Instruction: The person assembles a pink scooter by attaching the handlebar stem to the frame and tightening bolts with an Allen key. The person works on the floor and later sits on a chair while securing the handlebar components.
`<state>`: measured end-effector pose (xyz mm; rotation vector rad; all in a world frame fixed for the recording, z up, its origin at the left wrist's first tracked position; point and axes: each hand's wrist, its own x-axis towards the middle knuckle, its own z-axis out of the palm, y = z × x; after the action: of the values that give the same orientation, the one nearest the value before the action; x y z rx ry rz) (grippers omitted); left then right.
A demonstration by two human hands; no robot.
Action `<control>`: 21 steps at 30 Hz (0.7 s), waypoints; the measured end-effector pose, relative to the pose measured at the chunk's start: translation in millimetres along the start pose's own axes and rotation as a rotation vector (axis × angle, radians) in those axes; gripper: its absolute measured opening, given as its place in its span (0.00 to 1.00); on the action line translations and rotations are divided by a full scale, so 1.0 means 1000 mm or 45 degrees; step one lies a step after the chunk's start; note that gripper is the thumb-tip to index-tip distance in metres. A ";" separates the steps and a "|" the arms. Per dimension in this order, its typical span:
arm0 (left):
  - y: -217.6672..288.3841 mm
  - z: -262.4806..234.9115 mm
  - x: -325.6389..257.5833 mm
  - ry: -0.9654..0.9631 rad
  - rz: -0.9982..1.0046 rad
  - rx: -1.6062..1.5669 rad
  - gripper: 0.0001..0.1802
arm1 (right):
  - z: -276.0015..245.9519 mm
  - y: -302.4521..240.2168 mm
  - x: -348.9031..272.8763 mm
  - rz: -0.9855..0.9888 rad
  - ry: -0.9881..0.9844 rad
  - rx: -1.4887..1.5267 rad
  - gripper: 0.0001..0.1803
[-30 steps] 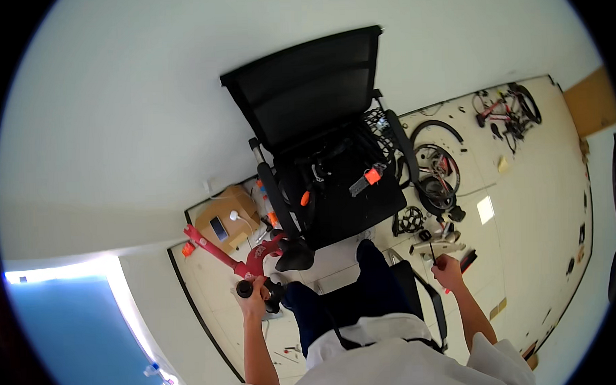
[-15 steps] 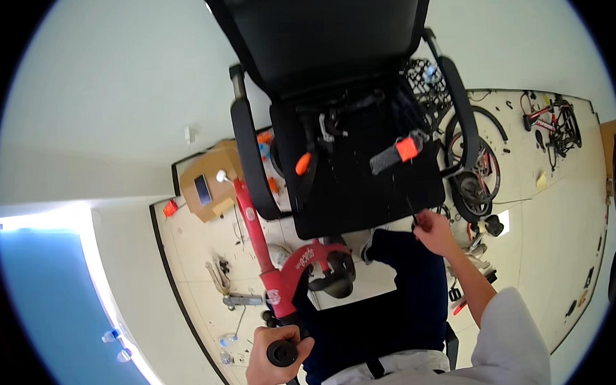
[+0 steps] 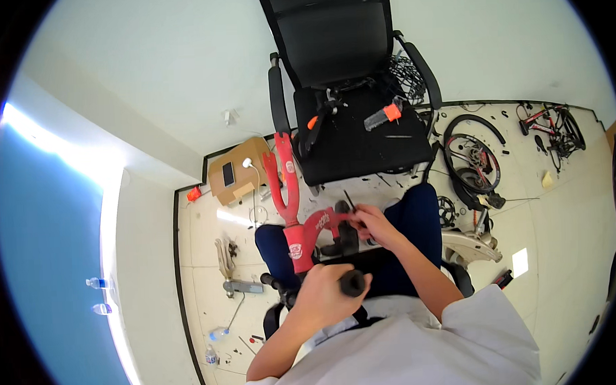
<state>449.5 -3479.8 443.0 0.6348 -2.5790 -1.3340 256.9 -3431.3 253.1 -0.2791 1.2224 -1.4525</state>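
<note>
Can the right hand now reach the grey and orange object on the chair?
Probably yes, stretching forward: the grey and orange object lies uncovered on the chair seat, with nothing visibly blocking the right hand, though it holds a thin dark tool.

I record the bicycle frame (image 3: 292, 236) as red, with white lettering (image 3: 321, 222) and a round white-and-red emblem (image 3: 295, 250); handlebar grip (image 3: 352, 283), black; my trousers (image 3: 425, 215), navy; my shirt (image 3: 408, 345), plain off-white; office chair (image 3: 361, 153), black; my slim tool (image 3: 349, 200), apparently dark.
</note>
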 end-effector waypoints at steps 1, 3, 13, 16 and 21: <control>-0.006 0.015 -0.011 -0.042 0.014 0.009 0.21 | 0.015 0.005 -0.003 0.051 0.002 0.010 0.08; -0.013 0.056 -0.012 -0.188 0.134 0.052 0.20 | 0.017 -0.002 -0.003 -0.109 0.009 -0.006 0.15; -0.030 0.144 -0.034 -0.740 0.089 0.261 0.18 | 0.035 0.020 -0.007 -0.438 -0.116 -0.565 0.18; -0.037 0.147 -0.039 -0.659 0.124 0.227 0.18 | 0.038 0.020 -0.002 -0.488 -0.034 -0.607 0.13; -0.024 0.084 -0.042 -0.604 0.132 0.204 0.16 | 0.057 -0.011 0.009 -0.304 -0.087 -0.729 0.16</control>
<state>466.1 -3411.7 375.9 0.2157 -3.0643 -1.3907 290.5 -3469.5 281.8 -0.8797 1.5716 -1.2483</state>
